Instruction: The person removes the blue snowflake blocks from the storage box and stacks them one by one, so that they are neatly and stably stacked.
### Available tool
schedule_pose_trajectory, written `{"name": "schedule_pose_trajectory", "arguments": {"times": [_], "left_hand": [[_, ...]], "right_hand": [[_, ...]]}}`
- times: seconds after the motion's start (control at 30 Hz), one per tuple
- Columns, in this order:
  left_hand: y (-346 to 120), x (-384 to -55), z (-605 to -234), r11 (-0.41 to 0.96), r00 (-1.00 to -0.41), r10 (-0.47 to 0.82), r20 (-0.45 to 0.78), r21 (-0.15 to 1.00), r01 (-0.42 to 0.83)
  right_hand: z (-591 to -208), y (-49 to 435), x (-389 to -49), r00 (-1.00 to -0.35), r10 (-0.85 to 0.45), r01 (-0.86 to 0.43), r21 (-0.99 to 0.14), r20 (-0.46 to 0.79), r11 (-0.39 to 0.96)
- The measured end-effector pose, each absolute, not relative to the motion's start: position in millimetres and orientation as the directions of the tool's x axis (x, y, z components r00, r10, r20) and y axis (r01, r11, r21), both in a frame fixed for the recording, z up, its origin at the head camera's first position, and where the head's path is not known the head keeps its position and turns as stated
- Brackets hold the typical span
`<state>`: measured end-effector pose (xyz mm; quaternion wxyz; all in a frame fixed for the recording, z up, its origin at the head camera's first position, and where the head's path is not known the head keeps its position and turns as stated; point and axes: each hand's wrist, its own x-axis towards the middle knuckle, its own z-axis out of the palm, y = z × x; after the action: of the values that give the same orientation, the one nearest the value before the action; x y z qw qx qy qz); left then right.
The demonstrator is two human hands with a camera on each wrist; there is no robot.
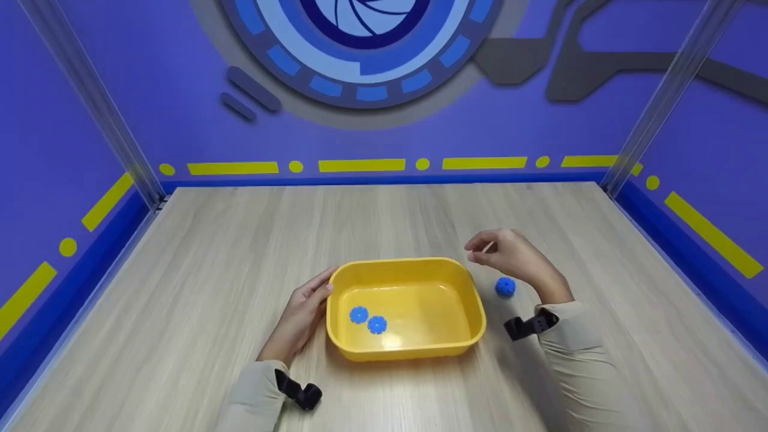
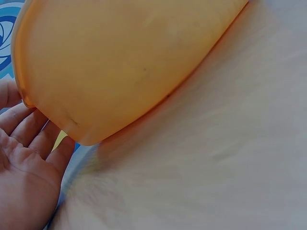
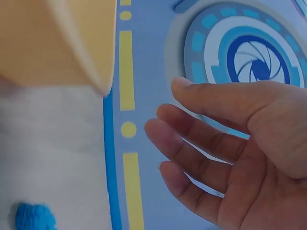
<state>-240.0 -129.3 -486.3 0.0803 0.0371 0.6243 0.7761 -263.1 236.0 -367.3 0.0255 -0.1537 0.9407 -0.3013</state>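
A yellow plastic tub [image 1: 420, 354] stands on the wooden table. My left hand [image 1: 302, 315] holds it by its left end, thumb at the rim and fingers along the outer wall, as the left wrist view also shows. Inside, toward the left, lie two flat blue notched discs [image 1: 377, 324], flower-like and side by side. To the tub's right, my right hand [image 1: 510, 255] hovers with loosely bent fingers and nothing between them. Below that hand, a small blue piece with a notched edge [image 1: 505, 287] rests on the table, thicker-looking than the discs; the right wrist view catches it at the lower left.
The pale wooden table [image 1: 240, 240] runs back to a purple-blue wall [image 1: 420, 141] with yellow dashes and a round emblem. Side panels with metal corner posts [image 1: 672, 90] enclose the left and right. Each wrist wears a black strap with a camera [image 1: 531, 325].
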Motion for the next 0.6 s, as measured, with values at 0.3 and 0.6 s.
{"name": "schedule_pose_trajectory", "arguments": {"times": [0.3,0.6], "left_hand": [[-128.7,-239.3,-487.8,-0.189,-0.985,0.163,-0.053,0.978,-0.084],[-128.5,-239.6,-485.2,-0.182,-0.985,0.163,-0.057,0.979,-0.087]], "right_hand": [[-366.0,192.0,-268.9,-0.916,-0.402,-0.337,-0.552,0.003,0.763],[-371.1,157.0,-272.7,-0.848,-0.530,-0.448,-0.527,-0.005,0.722]]}}
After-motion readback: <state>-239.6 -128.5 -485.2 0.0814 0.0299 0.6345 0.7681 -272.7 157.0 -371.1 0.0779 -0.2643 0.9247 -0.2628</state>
